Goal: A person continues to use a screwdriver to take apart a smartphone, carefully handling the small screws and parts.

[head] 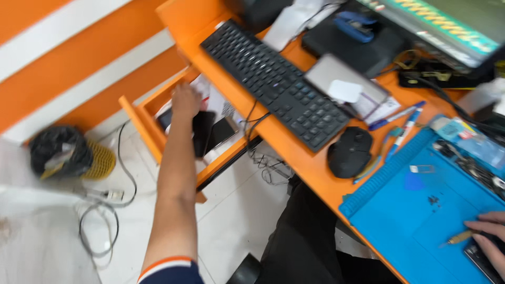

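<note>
The right hand (489,236) lies at the near right corner of the blue work mat (421,210), its fingers (486,225) curled over a thin brass-tipped tool (458,238) whose point juts out to their left on the mat. Just under those fingers sits the edge of a dark phone-like device (480,259). Beyond the fingertips, small loose parts (434,200) lie scattered on the mat.

Farther out, the left hand (185,100) stretches down into an open orange drawer (141,122) below the desk edge. Its fingers are turned away and blurred, so I cannot tell whether they grip anything; they rest on or just above a dark phone (202,131), with papers (210,97) just past the fingertips.

To the right of that hand, up on the orange desk (294,158), lies a black keyboard (273,81), with a black mouse (350,152) nearer the mat and blue pens (397,115) beside it. Left of the drawer, on the floor, stands a bin with a black bag (58,150), and white cables (100,215) trail nearby.
</note>
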